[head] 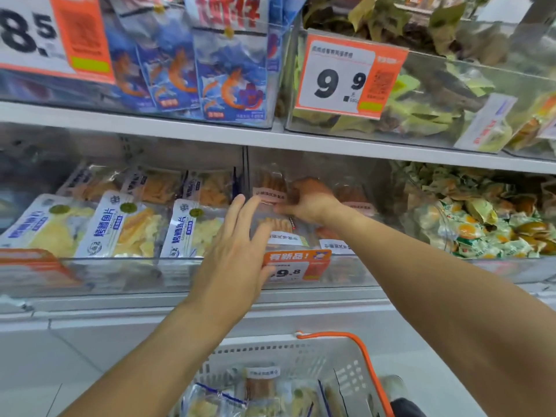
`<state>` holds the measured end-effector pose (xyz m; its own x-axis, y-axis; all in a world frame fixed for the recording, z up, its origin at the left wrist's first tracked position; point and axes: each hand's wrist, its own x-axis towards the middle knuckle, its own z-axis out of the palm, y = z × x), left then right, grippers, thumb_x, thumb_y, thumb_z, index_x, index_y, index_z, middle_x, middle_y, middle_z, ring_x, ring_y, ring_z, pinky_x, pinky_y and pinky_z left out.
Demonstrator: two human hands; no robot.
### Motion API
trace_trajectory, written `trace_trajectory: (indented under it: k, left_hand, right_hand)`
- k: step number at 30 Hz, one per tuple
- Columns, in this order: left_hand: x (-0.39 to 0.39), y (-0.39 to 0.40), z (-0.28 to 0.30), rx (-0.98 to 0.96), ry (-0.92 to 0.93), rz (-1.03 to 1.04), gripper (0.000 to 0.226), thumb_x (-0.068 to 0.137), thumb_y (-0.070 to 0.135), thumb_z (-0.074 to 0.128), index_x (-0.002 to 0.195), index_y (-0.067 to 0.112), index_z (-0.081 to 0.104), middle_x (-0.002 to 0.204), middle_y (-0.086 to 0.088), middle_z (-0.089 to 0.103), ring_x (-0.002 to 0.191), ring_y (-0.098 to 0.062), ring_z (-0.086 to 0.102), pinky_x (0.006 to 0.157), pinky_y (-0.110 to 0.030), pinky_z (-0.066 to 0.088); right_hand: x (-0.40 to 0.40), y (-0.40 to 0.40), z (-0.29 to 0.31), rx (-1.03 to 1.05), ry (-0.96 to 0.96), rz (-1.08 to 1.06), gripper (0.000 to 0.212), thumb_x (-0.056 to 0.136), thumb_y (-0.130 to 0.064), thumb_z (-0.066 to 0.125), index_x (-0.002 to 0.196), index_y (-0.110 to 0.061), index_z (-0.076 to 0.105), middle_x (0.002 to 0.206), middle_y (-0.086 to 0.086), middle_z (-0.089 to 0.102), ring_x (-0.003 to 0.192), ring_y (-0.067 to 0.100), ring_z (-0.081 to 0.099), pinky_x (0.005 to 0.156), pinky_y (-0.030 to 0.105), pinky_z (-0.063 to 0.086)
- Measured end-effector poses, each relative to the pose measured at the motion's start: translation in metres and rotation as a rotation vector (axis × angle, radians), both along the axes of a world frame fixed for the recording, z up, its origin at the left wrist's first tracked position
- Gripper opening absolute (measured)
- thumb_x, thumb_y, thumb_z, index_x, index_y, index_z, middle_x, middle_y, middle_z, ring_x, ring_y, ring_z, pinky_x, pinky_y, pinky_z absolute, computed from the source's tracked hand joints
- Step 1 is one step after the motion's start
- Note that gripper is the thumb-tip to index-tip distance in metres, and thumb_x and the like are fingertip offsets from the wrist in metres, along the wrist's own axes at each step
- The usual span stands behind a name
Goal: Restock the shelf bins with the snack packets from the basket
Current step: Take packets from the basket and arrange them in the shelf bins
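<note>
In clear plastic bin [346, 266]: right hand [307, 200] pinches glossy packet [270, 188]; left hand [237, 245] flat, fingers straight.

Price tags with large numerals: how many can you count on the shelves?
3: an 8.5 tag upper left, a 9.9 tag upper right, a 9.8 tag mid-shelf, partly behind the left hand.

Both arms reach forward; left grip [237, 245] splayed, right grip [307, 201] curled.

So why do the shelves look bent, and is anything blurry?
Head view: the wide-angle lens bows the shelf edge; the 8.5 price sign at the corner is soft; glare hazes the clear bin front; both hands stay fairly sharp.
</note>
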<state>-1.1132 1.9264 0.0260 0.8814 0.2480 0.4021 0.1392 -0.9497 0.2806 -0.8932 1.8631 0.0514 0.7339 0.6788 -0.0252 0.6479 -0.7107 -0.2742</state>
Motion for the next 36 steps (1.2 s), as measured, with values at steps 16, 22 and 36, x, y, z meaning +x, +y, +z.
trace_trajectory:
  k: [16, 22, 36]
  left_hand:
    - [-0.008, 0.009, -0.003, -0.039, -0.132, -0.08, 0.068, 0.078, 0.037, 0.081, 0.133, 0.019, 0.045, 0.157, -0.012, 0.024, 0.149, -0.031, 0.016, 0.116, -0.048, 0.028]
    - [-0.061, -0.008, -0.009, 0.015, -0.524, -0.306, 0.01, 0.084, 0.001, 0.057, 0.092, 0.005, 0.061, 0.098, -0.007, 0.056, 0.084, -0.022, 0.055, 0.072, -0.032, 0.047]
    - [-0.184, -0.071, -0.244, -0.332, 0.849, 0.267, 0.066, 0.093, 0.037, 0.056, 0.149, 0.017, 0.029, 0.158, -0.014, 0.015, 0.146, -0.04, 0.016, 0.121, -0.047, 0.019]
  right_hand:
    - [-0.072, -0.117, 0.016, 0.778, -0.286, -0.134, 0.017, 0.085, -0.006, 0.065, 0.086, -0.022, 0.062, 0.081, -0.004, 0.062, 0.071, 0.009, 0.056, 0.067, 0.016, 0.044]
    - [-0.149, -0.137, -0.052, 0.935, -0.192, -0.165, 0.02, 0.083, 0.005, 0.064, 0.083, -0.014, 0.059, 0.079, 0.003, 0.057, 0.068, 0.014, 0.051, 0.063, 0.022, 0.042]
    - [-0.252, -0.164, -0.303, -0.444, 0.591, -0.08, 0.084, 0.083, -0.021, 0.071, 0.154, -0.02, 0.026, 0.148, 0.01, 0.028, 0.127, 0.031, 0.048, 0.089, 0.035, 0.053]
